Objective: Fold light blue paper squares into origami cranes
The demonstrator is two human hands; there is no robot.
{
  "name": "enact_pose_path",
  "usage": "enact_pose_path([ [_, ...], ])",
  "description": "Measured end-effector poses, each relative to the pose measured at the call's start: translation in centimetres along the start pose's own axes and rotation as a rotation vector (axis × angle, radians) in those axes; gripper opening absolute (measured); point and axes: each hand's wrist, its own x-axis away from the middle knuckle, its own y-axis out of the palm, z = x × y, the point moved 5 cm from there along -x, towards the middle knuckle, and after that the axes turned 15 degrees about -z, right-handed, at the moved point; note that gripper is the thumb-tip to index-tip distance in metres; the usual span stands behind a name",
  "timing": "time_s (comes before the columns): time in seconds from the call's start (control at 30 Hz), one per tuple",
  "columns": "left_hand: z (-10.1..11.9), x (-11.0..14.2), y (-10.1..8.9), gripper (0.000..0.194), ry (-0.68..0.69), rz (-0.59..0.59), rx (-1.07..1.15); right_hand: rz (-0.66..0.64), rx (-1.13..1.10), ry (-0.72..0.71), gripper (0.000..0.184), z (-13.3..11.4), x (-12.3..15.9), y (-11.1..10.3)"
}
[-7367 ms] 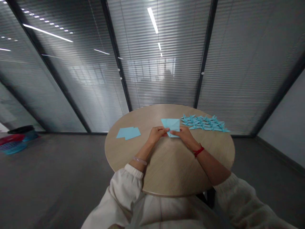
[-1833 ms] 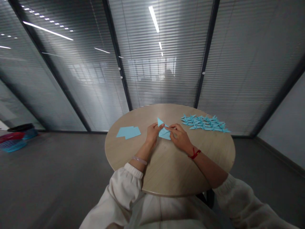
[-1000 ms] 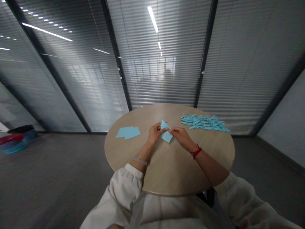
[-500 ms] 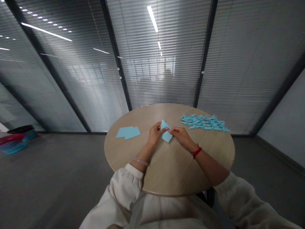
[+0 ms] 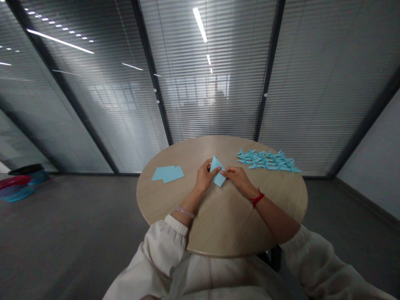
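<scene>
A folded light blue paper (image 5: 216, 171), kite-shaped with its point up, is held between both hands over the middle of the round wooden table (image 5: 225, 221). My left hand (image 5: 204, 178) pinches its left edge, fingers curled. My right hand (image 5: 238, 179) pinches its right side, thumb and forefinger pressed on the paper. A red cord circles my right wrist and a clear bracelet my left.
Flat blue paper sheets (image 5: 168, 173) lie at the table's left. Several folded blue paper cranes (image 5: 266, 161) lie in rows at the back right. Glass walls with blinds stand behind the table. Coloured baskets (image 5: 18, 187) sit on the floor far left.
The paper went from a wide unfolded shape to a narrow kite shape. Over the last second both hands and the paper have barely shifted.
</scene>
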Motion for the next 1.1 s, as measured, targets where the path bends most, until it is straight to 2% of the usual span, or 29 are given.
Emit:
enact_pose_path([
  [0.27, 0.4, 0.1, 0.1, 0.043, -0.011, -0.006, -0.002, -0.013, -0.026, 0.029, 0.041, -0.6, 0.3, 0.3],
  [0.57, 0.4, 0.2, 0.4, 0.044, -0.005, -0.019, 0.018, -0.095, 0.004, 0.079, 0.043, -0.2, 0.6, 0.7],
  [0.7, 0.2, 0.0, 0.7, 0.049, -0.019, -0.045, 0.124, -0.101, 0.022, 0.084, 0.042, 0.3, 0.4, 0.7],
  [0.9, 0.1, 0.1, 0.5, 0.046, -0.066, 0.027, 0.263, -0.161, 0.063, 0.066, 0.040, 0.2, 0.4, 1.2],
  [1.1, -0.4, 0.1, 0.5, 0.047, -0.078, 0.029, 0.340, -0.180, 0.051, 0.059, 0.041, 0.0, 0.6, 1.3],
])
